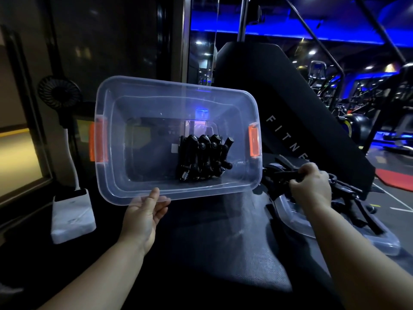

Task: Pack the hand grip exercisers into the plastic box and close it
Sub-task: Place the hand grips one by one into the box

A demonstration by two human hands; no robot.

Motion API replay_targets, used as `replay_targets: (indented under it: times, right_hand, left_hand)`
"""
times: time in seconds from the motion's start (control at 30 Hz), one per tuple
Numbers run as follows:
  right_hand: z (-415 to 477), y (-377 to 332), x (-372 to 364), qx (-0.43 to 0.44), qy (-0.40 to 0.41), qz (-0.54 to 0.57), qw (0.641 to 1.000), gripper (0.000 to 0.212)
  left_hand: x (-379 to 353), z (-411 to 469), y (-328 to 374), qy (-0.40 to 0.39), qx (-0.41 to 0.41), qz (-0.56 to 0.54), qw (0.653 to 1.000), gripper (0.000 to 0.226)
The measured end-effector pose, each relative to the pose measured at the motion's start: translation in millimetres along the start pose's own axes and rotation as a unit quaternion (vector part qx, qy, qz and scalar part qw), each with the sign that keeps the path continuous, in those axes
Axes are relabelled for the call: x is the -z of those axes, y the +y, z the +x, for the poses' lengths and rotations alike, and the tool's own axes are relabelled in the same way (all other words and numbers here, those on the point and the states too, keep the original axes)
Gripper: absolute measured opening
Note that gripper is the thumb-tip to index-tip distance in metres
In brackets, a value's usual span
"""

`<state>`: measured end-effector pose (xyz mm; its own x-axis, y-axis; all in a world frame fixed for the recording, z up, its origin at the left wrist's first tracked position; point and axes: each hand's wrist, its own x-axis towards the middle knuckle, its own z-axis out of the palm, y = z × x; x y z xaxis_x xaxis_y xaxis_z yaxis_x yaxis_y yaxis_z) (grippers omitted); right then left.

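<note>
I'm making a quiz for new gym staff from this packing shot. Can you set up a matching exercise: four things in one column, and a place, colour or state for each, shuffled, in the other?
Things
1. left hand
2. right hand
3. lid
4. latches

Place, colour or state
A. orange, at the two ends of the plastic box
B. grips a black exerciser right of the box
C. holds the box's near rim
D. lies at lower right, with loose exercisers on it

Pairs: 1-C, 2-B, 3-D, 4-A
</note>
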<state>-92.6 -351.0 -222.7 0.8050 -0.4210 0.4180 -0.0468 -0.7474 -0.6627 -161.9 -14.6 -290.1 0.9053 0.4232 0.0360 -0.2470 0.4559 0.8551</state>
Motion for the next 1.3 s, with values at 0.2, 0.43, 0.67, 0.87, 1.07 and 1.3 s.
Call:
replay_targets:
  times: [0.2, 0.43, 0.67, 0.87, 1.07, 1.3]
  right_hand:
    - [-8, -18, 25, 0.018, -0.007, 0.084, 0.996, 0.065]
    - [-12, -35, 32, 0.020, -0.117, 0.023, 0.993, 0.062]
    - [-17, -36, 17, 0.051, -0.145, -0.030, 0.988, 0.070]
    - [-24, -39, 20, 0.061, -0.238, -0.080, 0.966, 0.101]
    - [-35, -55, 33, 0.086, -0.215, -0.015, 0.973, 0.092]
    - [-45, -108, 32, 0.132, -0.217, 0.097, 0.962, 0.081]
  left_hand:
    - [-1, -1, 1, -0.003, 0.002, 0.003, 1.000, 0.019]
    - [0, 0, 1, -0.003, 0.005, 0.010, 1.000, 0.019]
    - [1, -1, 1, -0.005, 0.003, 0.009, 1.000, 0.018]
    - [1, -1, 2, -0.010, 0.005, 0.007, 1.000, 0.019]
    - [1, -1, 2, -0.012, 0.011, -0.006, 1.000, 0.018]
    - [1, -2, 3, -0.011, 0.018, -0.014, 1.000, 0.018]
